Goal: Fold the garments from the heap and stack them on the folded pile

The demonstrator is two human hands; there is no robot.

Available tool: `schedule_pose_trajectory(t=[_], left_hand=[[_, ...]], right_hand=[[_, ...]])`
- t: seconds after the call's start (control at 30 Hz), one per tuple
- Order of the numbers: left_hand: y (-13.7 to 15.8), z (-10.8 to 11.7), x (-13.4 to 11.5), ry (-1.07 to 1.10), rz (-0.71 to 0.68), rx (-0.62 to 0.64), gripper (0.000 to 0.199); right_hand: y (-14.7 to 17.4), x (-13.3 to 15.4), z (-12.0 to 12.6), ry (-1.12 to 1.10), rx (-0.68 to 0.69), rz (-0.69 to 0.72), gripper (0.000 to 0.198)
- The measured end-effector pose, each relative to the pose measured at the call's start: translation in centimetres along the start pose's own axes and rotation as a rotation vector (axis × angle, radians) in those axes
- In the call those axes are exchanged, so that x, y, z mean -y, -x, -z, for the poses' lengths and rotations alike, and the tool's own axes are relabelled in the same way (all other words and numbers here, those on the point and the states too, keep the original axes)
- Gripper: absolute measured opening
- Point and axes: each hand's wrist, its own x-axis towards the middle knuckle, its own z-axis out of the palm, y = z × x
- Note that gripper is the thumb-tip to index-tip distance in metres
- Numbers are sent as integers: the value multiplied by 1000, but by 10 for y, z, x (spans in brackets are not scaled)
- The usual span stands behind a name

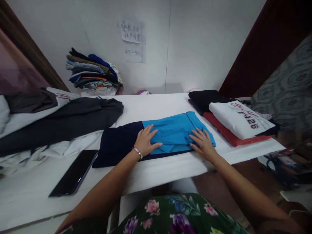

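Observation:
A partly folded garment [174,128], bright blue on the right and dark navy on the left, lies lengthwise on the white table in front of me. My left hand [146,140] rests flat on it near the line where the blue meets the navy, fingers spread. On its blue right end lies my right hand [202,144], also with fingers spread. Neither hand grips the cloth. The garment's navy part [117,143] stretches left toward a black phone [74,174]. A bracelet circles my left wrist.
Loose grey and white clothes [92,112] are heaped on the left. Behind them rises a tall folded stack [94,73] against the wall. Folded clothes with a white printed shirt [240,120] on top lie at the right. Handwritten paper signs [133,32] hang on the wall.

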Motion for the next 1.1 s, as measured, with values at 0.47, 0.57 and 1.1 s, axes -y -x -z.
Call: schedule_pose_trajectory(t=[0.47,0.57,1.1], left_hand=[[4,-18,-29,47,-66,6,69],[2,-20,-30,24,-19,-31,69],[-9,-5,-21,-118,-123,-79,31]], right_hand=[[-42,24,-32,-313,-56,-15,24],[-43,25,-30,-394,-87,-60,24],[-36,25,-34,-374,75,78,20]])
